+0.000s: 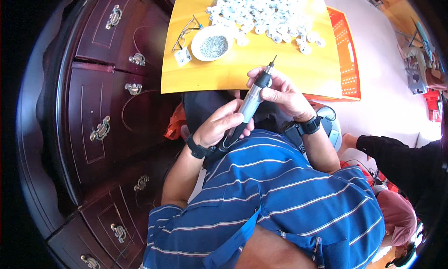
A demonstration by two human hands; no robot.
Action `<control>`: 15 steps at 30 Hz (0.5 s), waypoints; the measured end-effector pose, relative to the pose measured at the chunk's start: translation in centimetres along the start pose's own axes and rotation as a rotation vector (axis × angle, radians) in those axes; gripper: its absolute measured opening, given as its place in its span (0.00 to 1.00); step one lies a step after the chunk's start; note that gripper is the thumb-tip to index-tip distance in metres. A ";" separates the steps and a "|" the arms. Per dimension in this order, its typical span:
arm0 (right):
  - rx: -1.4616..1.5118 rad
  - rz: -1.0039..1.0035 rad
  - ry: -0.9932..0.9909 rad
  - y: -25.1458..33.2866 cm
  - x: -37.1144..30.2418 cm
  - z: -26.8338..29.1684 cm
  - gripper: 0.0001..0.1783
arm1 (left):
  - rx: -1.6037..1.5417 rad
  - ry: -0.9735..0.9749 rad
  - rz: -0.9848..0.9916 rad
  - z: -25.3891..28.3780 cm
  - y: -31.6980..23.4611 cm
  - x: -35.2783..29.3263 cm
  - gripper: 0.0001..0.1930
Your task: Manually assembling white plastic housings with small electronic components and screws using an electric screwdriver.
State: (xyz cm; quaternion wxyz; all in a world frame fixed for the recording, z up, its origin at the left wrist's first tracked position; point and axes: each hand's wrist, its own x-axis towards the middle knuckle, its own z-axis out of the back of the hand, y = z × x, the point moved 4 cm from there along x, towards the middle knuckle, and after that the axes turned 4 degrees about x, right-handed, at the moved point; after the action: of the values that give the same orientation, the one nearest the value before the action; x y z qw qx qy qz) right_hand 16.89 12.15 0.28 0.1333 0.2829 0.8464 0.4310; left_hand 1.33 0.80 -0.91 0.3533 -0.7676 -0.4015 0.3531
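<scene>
"Where is the electric screwdriver (pixel 252 103) sitting?"

"It's slanting between both hands, its thin bit (pixel 275 58) pointing up and away over the near edge of the yellow bench (pixel 308 80). Its black lower end is coming close to the striped shirt (pixel 261 175)."

"What is the left hand (pixel 219 124) doing?"

"It's wrapping the lower part of the tool, its fingers closing around it while the thumb is lying along the grey side."

"And the right hand (pixel 287 94)?"

"That one is gripping nearer the bit. Its thumb is pressing on the tool and its fingers are curling behind, pinching it between them."

"What is lying on the bench?"

"A white bowl (pixel 196 48) is holding silvery metal pieces (pixel 214 46), too tiny for me to tell their shape. Eyeglasses (pixel 182 34) and a small square card (pixel 183 57) are resting just left of it. A heap of white parts (pixel 261 12) is spreading across the far side."

"And around it?"

"An orange crate (pixel 350 59) is standing along the right edge; dark red drawers (pixel 93 124) are lining the left."
</scene>
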 end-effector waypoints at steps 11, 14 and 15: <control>-0.015 0.078 -0.284 -0.6 -0.1 2.6 0.18 | 0.747 -0.343 -0.106 0.0 -3.3 -2.7 0.21; -0.099 0.088 -0.365 -0.7 -0.1 3.3 0.16 | 0.913 -0.373 -0.241 -0.6 -3.7 -3.0 0.21; -0.139 0.069 -0.398 -0.8 -0.1 3.5 0.15 | 0.958 -0.381 -0.239 -0.8 -3.9 -3.2 0.21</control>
State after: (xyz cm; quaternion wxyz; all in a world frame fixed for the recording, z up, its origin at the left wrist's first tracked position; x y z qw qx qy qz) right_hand 18.34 14.02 -2.45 0.3023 0.3814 0.7614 0.4282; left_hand -0.80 -0.51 3.57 0.6230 -0.3914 -0.3371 0.5874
